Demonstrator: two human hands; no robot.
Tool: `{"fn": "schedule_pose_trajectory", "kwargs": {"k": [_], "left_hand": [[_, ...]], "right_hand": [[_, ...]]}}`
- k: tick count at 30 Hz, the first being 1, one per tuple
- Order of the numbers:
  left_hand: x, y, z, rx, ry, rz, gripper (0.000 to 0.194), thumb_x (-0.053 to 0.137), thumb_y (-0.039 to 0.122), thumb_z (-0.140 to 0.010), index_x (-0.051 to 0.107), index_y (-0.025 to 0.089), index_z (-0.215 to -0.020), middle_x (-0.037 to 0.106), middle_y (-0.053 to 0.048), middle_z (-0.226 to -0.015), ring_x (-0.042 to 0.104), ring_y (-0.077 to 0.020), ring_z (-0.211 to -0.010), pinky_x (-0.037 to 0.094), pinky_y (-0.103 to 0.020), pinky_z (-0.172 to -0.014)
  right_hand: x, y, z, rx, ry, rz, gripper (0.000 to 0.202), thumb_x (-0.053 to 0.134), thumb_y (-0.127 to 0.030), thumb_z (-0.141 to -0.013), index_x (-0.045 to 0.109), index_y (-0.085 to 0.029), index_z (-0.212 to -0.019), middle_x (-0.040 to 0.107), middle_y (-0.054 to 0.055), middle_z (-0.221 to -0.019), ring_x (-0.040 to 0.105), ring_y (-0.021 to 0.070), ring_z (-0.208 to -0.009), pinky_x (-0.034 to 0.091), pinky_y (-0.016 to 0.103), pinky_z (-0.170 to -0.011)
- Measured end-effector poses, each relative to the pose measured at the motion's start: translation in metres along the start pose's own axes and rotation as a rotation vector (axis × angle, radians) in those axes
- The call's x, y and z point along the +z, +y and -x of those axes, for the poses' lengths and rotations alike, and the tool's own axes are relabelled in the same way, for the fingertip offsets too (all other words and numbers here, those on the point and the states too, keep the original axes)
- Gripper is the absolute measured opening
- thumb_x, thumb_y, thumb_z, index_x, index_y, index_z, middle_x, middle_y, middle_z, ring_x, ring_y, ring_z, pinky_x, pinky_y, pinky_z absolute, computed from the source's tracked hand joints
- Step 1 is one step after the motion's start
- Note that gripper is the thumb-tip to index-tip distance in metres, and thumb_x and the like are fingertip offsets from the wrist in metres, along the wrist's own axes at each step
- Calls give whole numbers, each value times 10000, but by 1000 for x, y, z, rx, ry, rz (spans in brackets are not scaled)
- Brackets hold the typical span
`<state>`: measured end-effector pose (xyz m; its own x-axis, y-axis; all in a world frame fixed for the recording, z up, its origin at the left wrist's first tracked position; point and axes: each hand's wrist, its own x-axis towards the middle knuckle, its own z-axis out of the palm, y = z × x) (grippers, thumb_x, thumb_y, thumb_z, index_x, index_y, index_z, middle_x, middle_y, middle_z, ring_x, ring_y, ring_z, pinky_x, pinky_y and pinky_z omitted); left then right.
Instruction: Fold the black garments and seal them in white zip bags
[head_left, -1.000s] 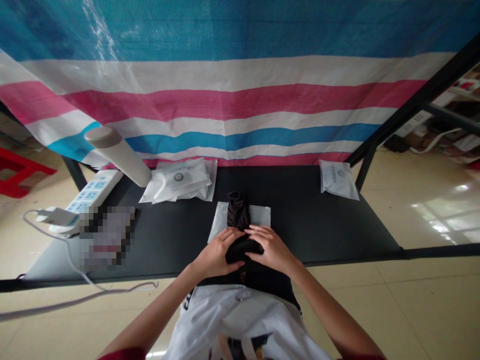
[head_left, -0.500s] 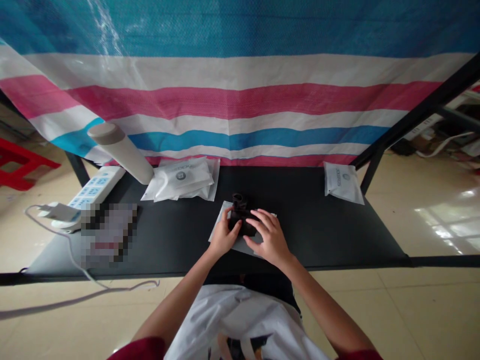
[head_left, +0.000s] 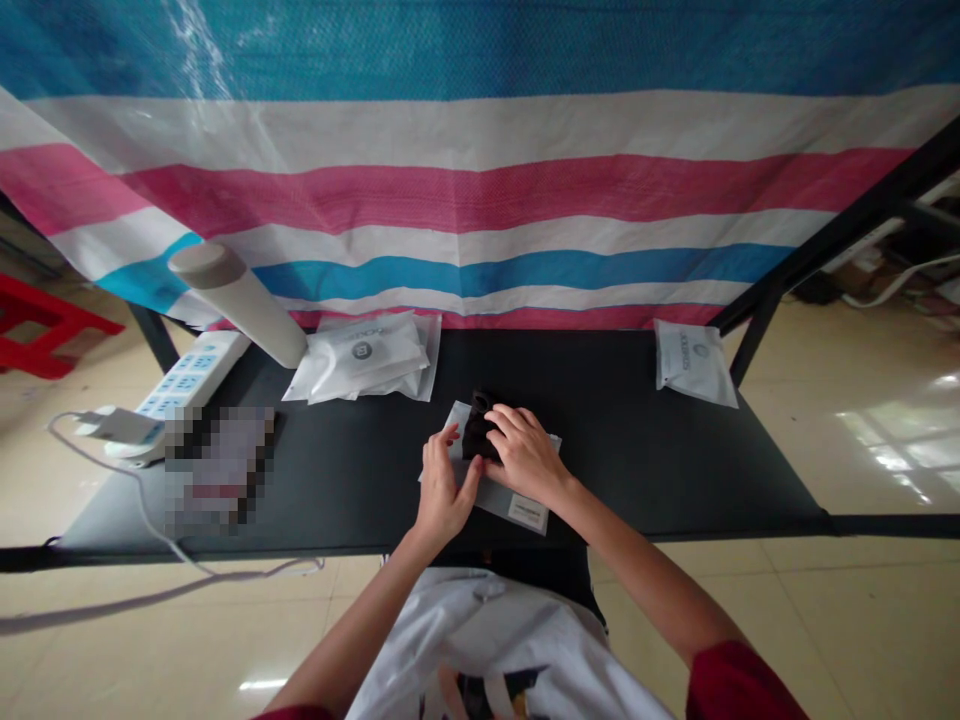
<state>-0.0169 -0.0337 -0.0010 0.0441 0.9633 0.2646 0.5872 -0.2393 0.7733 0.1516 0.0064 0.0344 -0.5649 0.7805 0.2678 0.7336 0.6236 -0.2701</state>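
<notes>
A small black bundle, apparently fabric (head_left: 477, 432), lies on a pale plastic bag (head_left: 491, 493) with a white label, near the table's front middle. My right hand (head_left: 523, 452) rests over the bundle's right side, its fingers curled round it. At the left edge of the bundle is my left hand (head_left: 444, 487), with thumb and fingers apart and the thumb tip near the bundle's lower edge. The underside of the bundle is hidden.
Several white packets (head_left: 367, 360) lie at the back left beside a leaning white bottle (head_left: 238, 305). A power strip (head_left: 180, 390) with a plugged charger and a blurred flat object (head_left: 229, 460) are at left. Another packet (head_left: 696, 362) sits at back right.
My right hand has moved left over the bundle. My left hand has shifted down and left, its fingers off the bundle. More of the bag and its label now shows.
</notes>
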Motion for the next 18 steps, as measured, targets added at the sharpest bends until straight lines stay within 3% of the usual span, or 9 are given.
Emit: {"fn": "schedule_pose_trajectory", "kwargs": {"k": [4,7,10,14,18], "left_hand": [[-1,5,16,42,-18,-15,451,517,292,-920,360,183,-1328,491,-133,-1200,510,-254,-1113,451,-424,-932],[3,6,22,44,-73,38,449,504,277,-927,346,180,-1335,522,-119,-1159,537,-233,-1070,464,-404,-906],[7,4,20,18,-115,79,440,496,273,-930,346,187,-1335,552,-100,-1115,565,-208,-1010,482,-374,-865],[8,1,14,3,-174,52,429,498,286,-925,367,190,-1322,571,-94,-1097,586,-199,-957,503,-370,-837],[7,1,9,3,-196,27,464,509,325,-923,373,178,-1341,596,-107,-1109,597,-211,-956,508,-397,-859]], "right_hand": [[-3,15,-16,89,-4,-57,175,615,-268,-828,699,-140,-912,628,139,-1211,474,301,-1245,369,441,-1027],[3,35,-25,306,-84,-141,239,507,-298,-911,691,-145,-917,695,120,-1037,612,258,-1050,437,358,-904],[6,53,-32,493,-163,-222,277,447,-340,-957,653,-182,-1055,722,85,-934,673,228,-900,451,285,-762],[3,60,-40,501,-183,-232,322,506,-349,-936,559,-232,-1231,718,59,-999,674,223,-927,451,275,-755],[5,60,-43,481,-139,-156,434,527,-319,-920,487,-202,-1336,643,96,-1197,607,220,-1092,452,294,-869]]}}
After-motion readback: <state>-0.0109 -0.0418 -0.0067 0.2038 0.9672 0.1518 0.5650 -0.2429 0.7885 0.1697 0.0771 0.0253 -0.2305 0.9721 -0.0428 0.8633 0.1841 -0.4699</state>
